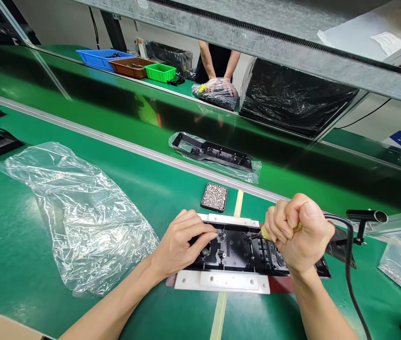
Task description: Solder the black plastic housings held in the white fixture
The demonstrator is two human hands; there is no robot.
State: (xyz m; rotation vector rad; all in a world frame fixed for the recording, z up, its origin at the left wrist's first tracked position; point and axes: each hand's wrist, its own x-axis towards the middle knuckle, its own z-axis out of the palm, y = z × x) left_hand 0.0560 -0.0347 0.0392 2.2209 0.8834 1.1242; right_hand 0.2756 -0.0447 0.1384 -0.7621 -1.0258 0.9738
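Observation:
A long black plastic housing [237, 251] lies between white fixture blocks [221, 281] near the front of the green table. My left hand [185, 243] rests at the housing's left part, thumb and index finger pinched together; what they hold, if anything, is too small to see. My right hand [297, 229] is wrapped round the yellowish handle of a corded tool [265, 233], its thin dark tip pointing left over the middle of the housing. Whether the tip touches the housing is unclear. Behind the housing sits a square black tray of small metallic screws [214, 197].
A crumpled clear plastic bag [90, 222] lies at the left. Another black housing [217, 153] lies on clear film on the belt. Beyond are blue [103, 59], brown and green bins, and a person's hands [219, 85] on a wrapped bundle. A black cable [349, 274] hangs at right.

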